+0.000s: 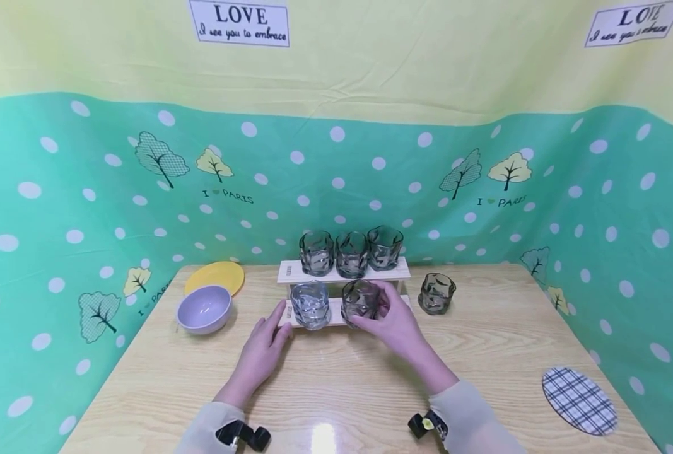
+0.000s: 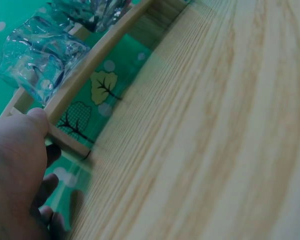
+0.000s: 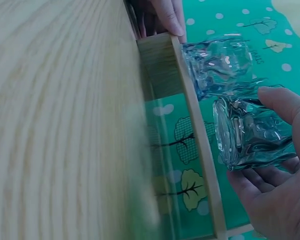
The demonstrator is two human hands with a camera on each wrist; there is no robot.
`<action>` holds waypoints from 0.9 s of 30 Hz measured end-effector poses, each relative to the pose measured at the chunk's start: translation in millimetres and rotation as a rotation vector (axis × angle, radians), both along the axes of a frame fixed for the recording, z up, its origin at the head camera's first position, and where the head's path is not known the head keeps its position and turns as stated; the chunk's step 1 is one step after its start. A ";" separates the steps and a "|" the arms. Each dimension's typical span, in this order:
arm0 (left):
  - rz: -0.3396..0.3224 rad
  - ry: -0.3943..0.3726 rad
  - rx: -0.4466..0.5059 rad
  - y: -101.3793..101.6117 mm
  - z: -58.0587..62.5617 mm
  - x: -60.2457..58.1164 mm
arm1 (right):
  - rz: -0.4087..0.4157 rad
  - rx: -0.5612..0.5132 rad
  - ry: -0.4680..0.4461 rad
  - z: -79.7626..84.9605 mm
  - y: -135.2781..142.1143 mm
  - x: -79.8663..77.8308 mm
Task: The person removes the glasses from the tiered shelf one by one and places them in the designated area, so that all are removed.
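My right hand (image 1: 395, 321) grips a grey faceted glass (image 1: 359, 301) between thumb and fingers at the lower shelf (image 1: 336, 317) of a small two-tier wooden rack. In the right wrist view, a narrow gap shows between this glass (image 3: 250, 132) and the shelf edge (image 3: 197, 125). Beside it on the left, a bluish clear glass (image 1: 311, 306) stands on the same shelf. My left hand (image 1: 259, 353) holds the rack's left end, its thumb (image 2: 37, 120) at the front corner. Three grey glasses (image 1: 352, 254) stand on the upper shelf (image 1: 291, 272).
Right of the rack stands a brownish glass (image 1: 436, 294). A lilac bowl (image 1: 204, 310) and a yellow disc (image 1: 222, 275) lie at the table's back left. A checked round mat (image 1: 579, 401) lies front right. Patterned fabric (image 1: 370, 170) hangs behind the table.
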State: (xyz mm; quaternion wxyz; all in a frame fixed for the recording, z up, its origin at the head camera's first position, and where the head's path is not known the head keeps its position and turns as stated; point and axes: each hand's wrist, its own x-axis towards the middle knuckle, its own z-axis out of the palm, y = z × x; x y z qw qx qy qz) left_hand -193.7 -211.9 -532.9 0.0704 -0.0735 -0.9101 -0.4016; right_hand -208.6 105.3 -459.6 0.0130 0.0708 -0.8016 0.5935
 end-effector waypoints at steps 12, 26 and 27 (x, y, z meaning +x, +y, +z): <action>0.008 -0.012 0.001 0.5 0.1 1.4 | -0.008 0.031 0.007 11.9 25.3 11.3; 0.012 -0.019 -0.004 0.7 0.3 1.0 | -0.053 0.036 -0.007 27.6 67.9 18.5; 0.013 -0.018 -0.005 0.7 0.3 1.1 | -0.060 0.037 -0.005 29.0 70.7 18.6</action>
